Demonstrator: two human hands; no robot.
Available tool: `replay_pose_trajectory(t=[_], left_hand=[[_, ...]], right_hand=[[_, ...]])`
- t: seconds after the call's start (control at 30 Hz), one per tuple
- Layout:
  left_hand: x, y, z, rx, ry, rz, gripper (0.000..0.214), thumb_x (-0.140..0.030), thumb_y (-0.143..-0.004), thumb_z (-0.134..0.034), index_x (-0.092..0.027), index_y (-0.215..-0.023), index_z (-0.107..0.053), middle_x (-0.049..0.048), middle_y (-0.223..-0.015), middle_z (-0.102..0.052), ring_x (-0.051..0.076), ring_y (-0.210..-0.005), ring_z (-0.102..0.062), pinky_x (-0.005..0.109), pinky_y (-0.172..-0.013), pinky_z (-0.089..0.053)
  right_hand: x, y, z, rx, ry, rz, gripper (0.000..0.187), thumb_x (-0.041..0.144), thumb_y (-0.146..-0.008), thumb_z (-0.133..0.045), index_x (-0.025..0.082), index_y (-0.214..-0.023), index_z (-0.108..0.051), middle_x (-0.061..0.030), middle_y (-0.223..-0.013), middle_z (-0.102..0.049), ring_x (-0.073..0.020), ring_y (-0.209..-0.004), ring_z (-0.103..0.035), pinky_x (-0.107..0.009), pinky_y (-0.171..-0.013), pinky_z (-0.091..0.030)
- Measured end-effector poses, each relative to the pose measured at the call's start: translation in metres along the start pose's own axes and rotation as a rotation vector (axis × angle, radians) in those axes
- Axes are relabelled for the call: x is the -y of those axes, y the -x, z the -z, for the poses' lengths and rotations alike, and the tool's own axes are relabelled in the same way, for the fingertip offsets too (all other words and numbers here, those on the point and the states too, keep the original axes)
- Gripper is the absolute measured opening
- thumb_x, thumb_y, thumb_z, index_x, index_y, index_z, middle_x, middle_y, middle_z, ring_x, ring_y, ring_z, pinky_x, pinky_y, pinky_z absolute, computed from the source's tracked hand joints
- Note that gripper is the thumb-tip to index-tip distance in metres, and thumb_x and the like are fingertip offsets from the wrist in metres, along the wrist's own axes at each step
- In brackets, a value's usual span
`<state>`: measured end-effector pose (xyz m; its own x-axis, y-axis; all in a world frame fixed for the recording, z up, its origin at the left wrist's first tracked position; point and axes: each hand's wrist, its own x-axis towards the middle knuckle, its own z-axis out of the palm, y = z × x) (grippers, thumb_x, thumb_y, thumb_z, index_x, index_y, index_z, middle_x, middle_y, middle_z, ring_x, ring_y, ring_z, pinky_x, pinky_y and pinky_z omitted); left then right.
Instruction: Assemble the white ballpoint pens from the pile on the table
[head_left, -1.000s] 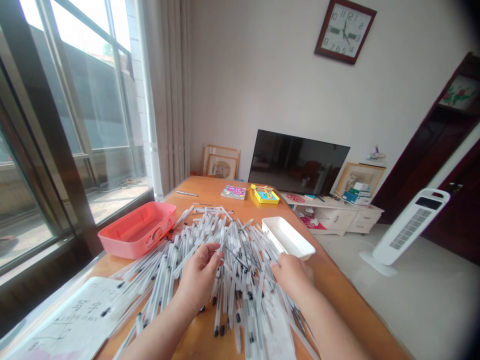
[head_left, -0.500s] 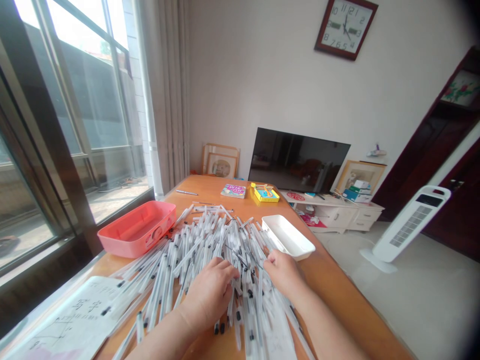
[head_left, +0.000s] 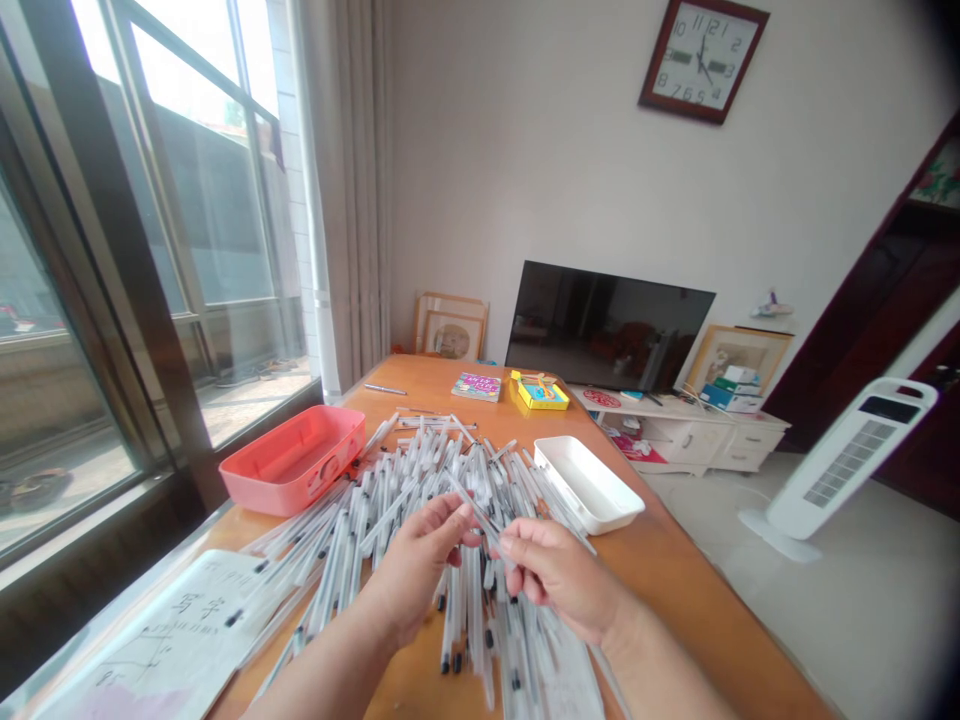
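A big heap of clear-barrelled pens, many with black caps or ends, covers the middle of the table. Above its near part, my right hand pinches the lower end of one clear pen, which slants up and to the left. My left hand is closed beside it, thumb and fingertips at the pen's side; the exact contact is partly blurred. More pens lie beneath both hands and forearms. Whether the held pen has a cap cannot be made out.
A red plastic tray stands left of the heap, a white tray right of it. Paper with handwriting lies front left. Farther back on the table are a single pen, a booklet and a yellow box.
Both hands have come up from the heap and closer together, with a clear pen now between them. The view has shifted slightly, so the surroundings sit a little farther right.
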<state>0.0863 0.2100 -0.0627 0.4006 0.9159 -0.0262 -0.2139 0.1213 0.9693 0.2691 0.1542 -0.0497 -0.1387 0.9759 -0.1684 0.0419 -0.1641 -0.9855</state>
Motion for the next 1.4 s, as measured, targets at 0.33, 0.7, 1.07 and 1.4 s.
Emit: replay_pose_trajectory(t=[0.33,0.7,1.07,1.4], left_hand=[[-0.003,-0.001,0.006,-0.027,0.236,0.027,0.033,-0.045,-0.086,-0.068,-0.016,-0.103,-0.065,0.0081,-0.098,-0.071,0.011,-0.074,-0.059,0.022,-0.065,-0.044],[-0.02,-0.015,0.038,-0.406,0.305,-0.158,0.038,-0.045,-0.069,-0.082,-0.015,-0.082,-0.062,0.0006,-0.075,-0.066,0.008,-0.062,-0.056,0.019,-0.062,-0.043],[-0.016,-0.003,0.014,-0.249,-0.511,-0.459,0.033,-0.044,-0.093,-0.055,-0.022,-0.113,-0.069,0.0043,-0.088,-0.066,0.018,-0.081,-0.059,0.028,-0.075,-0.044],[-0.014,0.014,0.0,-0.095,-1.377,-0.544,0.037,-0.031,-0.099,-0.041,-0.034,-0.131,-0.059,0.0067,-0.1,-0.064,0.021,-0.077,-0.064,0.029,-0.062,-0.041]], right_hand=[[-0.008,0.001,-0.019,0.138,-0.156,-0.059,0.041,0.053,-0.094,-0.05,0.015,-0.098,-0.063,0.0012,-0.059,-0.062,-0.0056,-0.039,-0.037,-0.019,-0.041,-0.017],[-0.007,0.007,-0.034,-0.16,0.616,0.25,0.034,0.039,-0.097,-0.047,0.018,-0.072,-0.058,0.0026,-0.06,-0.058,-0.0115,-0.057,-0.052,-0.022,-0.055,-0.035],[-0.005,0.0,-0.027,-0.378,0.482,0.309,0.034,0.045,-0.098,-0.045,0.021,-0.11,-0.065,0.0,-0.072,-0.065,-0.0152,-0.06,-0.057,-0.026,-0.056,-0.041],[0.001,0.003,-0.022,-0.367,0.242,0.283,0.048,0.058,-0.099,-0.039,0.02,-0.075,-0.055,0.0056,-0.055,-0.044,-0.011,-0.051,-0.043,-0.023,-0.052,-0.035]])
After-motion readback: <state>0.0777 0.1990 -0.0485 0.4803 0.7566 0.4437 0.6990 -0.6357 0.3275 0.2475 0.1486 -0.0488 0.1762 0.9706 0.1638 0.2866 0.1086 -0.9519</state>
